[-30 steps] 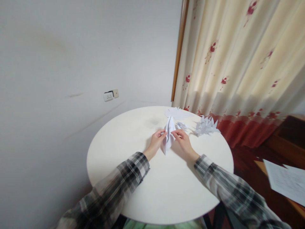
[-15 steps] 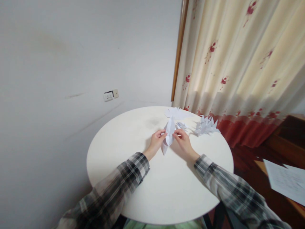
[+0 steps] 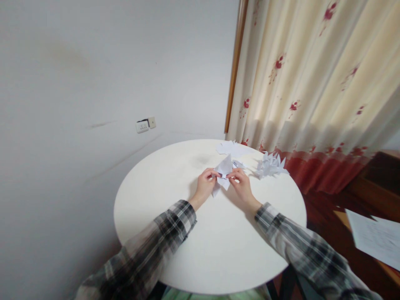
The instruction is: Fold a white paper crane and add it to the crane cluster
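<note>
A folded white paper figure (image 3: 224, 166) is held just above the round white table (image 3: 218, 246). My left hand (image 3: 206, 183) pinches its left side between thumb and fingers. On the opposite side, my right hand (image 3: 241, 182) grips it with thumb and fingertips. Pointed flaps stick up above the fingers and down below them; the creased middle is partly covered by my fingertips. Another folded paper piece (image 3: 238, 164) lies right behind my right hand, partly hidden.
Several folded white papers lie in a pile (image 3: 270, 165) at the table's right rear. Flat white paper (image 3: 229, 147) rests near the far edge. A wall socket (image 3: 142, 126) is beyond the table, and a patterned curtain (image 3: 300, 83) hangs to the right. Written sheets (image 3: 375, 235) lie lower right.
The paper between my hands has changed shape: its long upright form is now bent at the middle, with flaps spread above and below. Both hands have stayed nearly in place.
</note>
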